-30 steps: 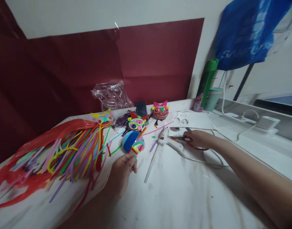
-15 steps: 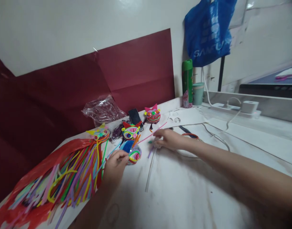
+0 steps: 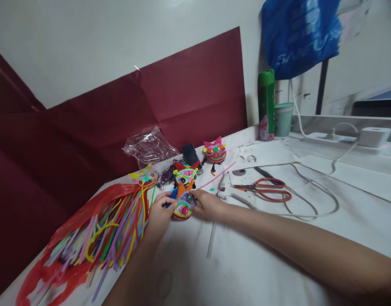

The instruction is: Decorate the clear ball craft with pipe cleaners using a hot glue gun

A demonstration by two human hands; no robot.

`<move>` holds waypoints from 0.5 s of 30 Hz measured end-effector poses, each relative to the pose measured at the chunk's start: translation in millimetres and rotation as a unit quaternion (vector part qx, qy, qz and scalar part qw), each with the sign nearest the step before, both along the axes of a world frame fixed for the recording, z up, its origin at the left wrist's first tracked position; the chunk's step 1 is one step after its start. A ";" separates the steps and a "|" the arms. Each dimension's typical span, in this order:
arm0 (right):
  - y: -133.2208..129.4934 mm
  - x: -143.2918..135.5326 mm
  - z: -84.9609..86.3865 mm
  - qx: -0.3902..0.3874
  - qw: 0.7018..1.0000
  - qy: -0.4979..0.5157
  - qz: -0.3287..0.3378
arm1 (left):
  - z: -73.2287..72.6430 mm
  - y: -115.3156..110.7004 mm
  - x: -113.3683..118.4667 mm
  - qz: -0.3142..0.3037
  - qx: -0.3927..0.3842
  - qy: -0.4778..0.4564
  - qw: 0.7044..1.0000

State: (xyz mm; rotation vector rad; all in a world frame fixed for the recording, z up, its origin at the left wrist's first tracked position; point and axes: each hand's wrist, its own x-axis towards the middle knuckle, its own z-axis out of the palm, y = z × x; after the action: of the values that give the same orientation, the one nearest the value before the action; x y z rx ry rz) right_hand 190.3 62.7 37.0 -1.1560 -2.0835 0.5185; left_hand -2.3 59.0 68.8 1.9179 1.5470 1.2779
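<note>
A small round craft face (image 3: 183, 211) with bright coloured outlines, a pink-red ball and orange pointed pieces sits between my two hands. My left hand (image 3: 161, 212) grips its left side, fingers bent near a dark blue part. From the right, my right hand (image 3: 208, 205) has its fingers closed on the other edge, and the fingertips are partly hidden. Just behind it is a second craft face (image 3: 185, 173) with red horns. Right of my right hand lies what looks like a white glue gun (image 3: 225, 186), with a clear stick (image 3: 211, 242) below my wrist.
Red-handled scissors (image 3: 268, 189) and a grey cable (image 3: 323, 208) lie right. Many coloured pipe cleaners (image 3: 115, 229) spread over red plastic (image 3: 67, 225) at left. Behind are a phone (image 3: 190, 154), clear plastic wrap (image 3: 150, 146), a pink craft face (image 3: 215, 151) and a green can (image 3: 266, 106).
My right hand has moved left from beside the clear stick onto the craft face, uncovering the scissors. My left hand stays at the face. The whole view has shifted slightly.
</note>
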 end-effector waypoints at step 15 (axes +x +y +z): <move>-5.9 3.3 -4.6 -0.010 1.000 -0.008 0.016 | -5.0 -1.4 9.2 0.039 0.018 0.002 0.999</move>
State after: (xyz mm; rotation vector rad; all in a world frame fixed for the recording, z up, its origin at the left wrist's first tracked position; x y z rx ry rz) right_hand 193.6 56.7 32.4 -1.1422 -2.1179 0.5475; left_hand 6.9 57.6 63.7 1.9007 1.6256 1.3438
